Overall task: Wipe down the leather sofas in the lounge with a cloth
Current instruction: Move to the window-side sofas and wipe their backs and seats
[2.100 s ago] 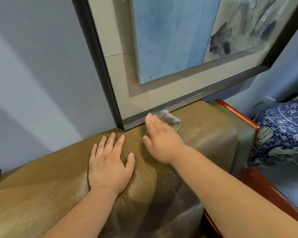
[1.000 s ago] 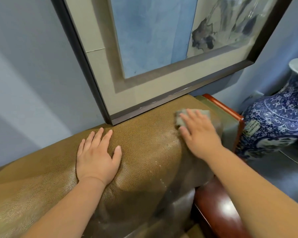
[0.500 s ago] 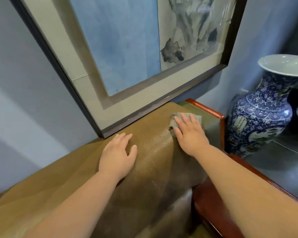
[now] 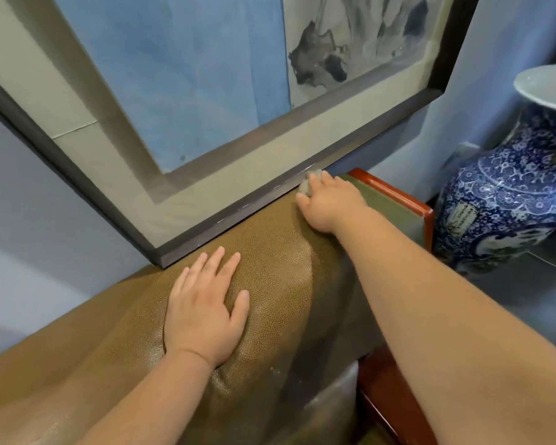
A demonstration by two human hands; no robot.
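The top of an olive-brown leather sofa back point(image 4: 280, 261) runs from lower left to upper right. My left hand point(image 4: 206, 306) lies flat on it, fingers spread, holding nothing. My right hand point(image 4: 329, 200) is stretched to the far right end of the sofa back, close under the picture frame, and presses a small grey cloth point(image 4: 308, 183) against the leather. Most of the cloth is hidden beneath the fingers.
A large framed painting point(image 4: 238, 200) hangs on the grey-blue wall right above the sofa back. Red-brown wooden trim point(image 4: 395, 195) edges the sofa's right end. A tall blue-and-white porcelain vase point(image 4: 507, 187) stands on the floor to the right.
My right hand has slid the cloth further back towards the picture frame at the sofa's far right end. The left hand stays flat in place. The camera has moved closer.
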